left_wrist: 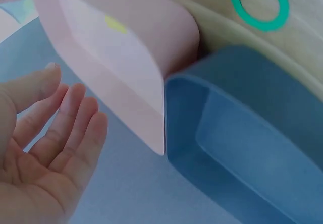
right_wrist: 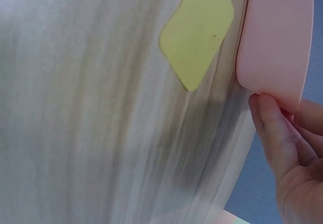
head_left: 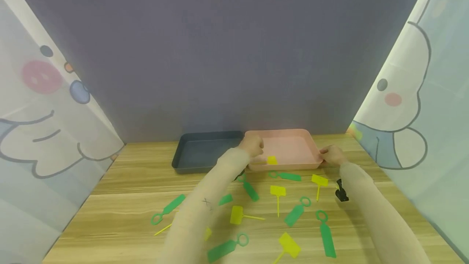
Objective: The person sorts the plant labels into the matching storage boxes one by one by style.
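Note:
A pink tray [head_left: 289,146] stands at the back of the wooden table, its left end against a dark blue tray [head_left: 205,150]. Over the pink tray's left end hovers my left hand [head_left: 253,146]. In the left wrist view its fingers are loosely bent and hold nothing. At the opposite end, my right hand [head_left: 332,155] pinches the pink tray's right side between thumb and fingers, seen closely in the right wrist view. A yellow tag [head_left: 272,160] lies inside the pink tray near its front wall; the rest of it is hidden.
Green ring-ended tags [head_left: 327,239] and yellow T-shaped plant labels [head_left: 277,191] lie scattered in front of the trays. My left forearm covers some. A grey panel [head_left: 220,52] rises behind the trays, with cartoon-printed curtains [head_left: 399,60] at both sides.

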Tool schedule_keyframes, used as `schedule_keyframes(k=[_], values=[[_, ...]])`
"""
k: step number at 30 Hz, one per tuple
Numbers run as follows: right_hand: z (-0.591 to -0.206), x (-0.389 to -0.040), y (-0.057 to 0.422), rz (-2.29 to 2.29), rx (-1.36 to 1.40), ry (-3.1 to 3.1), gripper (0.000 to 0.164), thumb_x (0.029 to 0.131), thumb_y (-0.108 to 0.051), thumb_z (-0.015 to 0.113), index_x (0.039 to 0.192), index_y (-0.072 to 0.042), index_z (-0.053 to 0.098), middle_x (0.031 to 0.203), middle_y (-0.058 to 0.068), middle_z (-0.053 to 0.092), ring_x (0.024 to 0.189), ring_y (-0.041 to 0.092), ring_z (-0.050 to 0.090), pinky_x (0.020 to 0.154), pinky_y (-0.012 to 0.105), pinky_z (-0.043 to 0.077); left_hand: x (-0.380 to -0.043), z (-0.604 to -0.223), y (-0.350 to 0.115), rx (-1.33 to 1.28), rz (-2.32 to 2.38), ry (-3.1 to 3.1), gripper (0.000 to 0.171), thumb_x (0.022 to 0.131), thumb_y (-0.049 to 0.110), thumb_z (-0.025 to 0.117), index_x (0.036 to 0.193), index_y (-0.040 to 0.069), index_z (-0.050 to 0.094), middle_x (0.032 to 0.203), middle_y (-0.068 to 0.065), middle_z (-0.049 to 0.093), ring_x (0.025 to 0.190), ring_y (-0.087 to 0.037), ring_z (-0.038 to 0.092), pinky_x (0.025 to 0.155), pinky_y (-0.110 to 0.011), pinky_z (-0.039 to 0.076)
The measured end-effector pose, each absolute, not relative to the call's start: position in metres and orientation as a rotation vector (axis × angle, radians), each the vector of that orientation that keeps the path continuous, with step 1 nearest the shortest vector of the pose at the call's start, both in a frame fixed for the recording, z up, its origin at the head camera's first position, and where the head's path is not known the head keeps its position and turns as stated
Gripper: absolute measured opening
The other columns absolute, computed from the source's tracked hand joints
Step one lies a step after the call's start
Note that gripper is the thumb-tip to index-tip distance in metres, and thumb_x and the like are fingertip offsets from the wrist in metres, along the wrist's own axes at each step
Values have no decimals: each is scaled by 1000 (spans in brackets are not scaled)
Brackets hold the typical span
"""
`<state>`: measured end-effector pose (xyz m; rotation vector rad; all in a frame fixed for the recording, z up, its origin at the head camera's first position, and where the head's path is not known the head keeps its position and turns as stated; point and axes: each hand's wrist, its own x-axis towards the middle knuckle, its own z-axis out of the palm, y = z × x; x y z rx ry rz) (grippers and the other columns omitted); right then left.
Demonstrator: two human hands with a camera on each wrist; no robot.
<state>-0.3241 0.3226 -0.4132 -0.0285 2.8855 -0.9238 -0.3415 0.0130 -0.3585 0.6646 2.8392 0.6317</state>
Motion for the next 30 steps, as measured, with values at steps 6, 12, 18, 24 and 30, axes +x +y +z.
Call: schedule_keyframes(k=[6, 12, 18, 24, 30], values=[[-414, -323, 320, -935, -22, 2888, 37, 88, -6, 53, 113, 21, 51, 110, 36, 56, 87, 34, 65, 82, 44, 52, -344, -354, -7, 704, 577, 2834, 27, 85, 11, 63, 111, 4, 64, 119, -9, 62, 109, -27, 58, 90, -35, 50], [-417, -325, 321, -975, -33, 2859, 37, 88, -4, 53, 114, 22, 49, 112, 38, 54, 85, 32, 66, 78, 40, 54, -337, -351, -34, 764, 500, 2859, 25, 86, 16, 63, 109, 6, 66, 112, -8, 65, 100, -25, 62, 84, -34, 53], [-412, -325, 321, -953, -37, 2870, 38, 88, -5, 52, 115, 22, 49, 114, 38, 52, 95, 39, 62, 85, 45, 51, -329, -350, -64, 822, 496, 2896, 25, 84, 18, 65, 105, 4, 66, 102, -7, 68, 92, -21, 65, 83, -32, 53], [-413, -325, 322, -913, -56, 2900, 37, 87, -5, 52, 114, 21, 50, 114, 37, 52, 101, 43, 57, 88, 49, 48, -316, -360, -94, 779, 520, 2898, 27, 82, 14, 67, 106, 1, 64, 99, -9, 69, 90, -23, 65, 83, -36, 53], [-415, -326, 326, -905, -85, 2913, 37, 87, -6, 53, 112, 21, 52, 111, 37, 54, 100, 44, 58, 86, 49, 49, -302, -372, -120, 749, 518, 2894, 28, 81, 13, 68, 107, 1, 64, 99, -10, 68, 90, -22, 64, 82, -36, 54]])
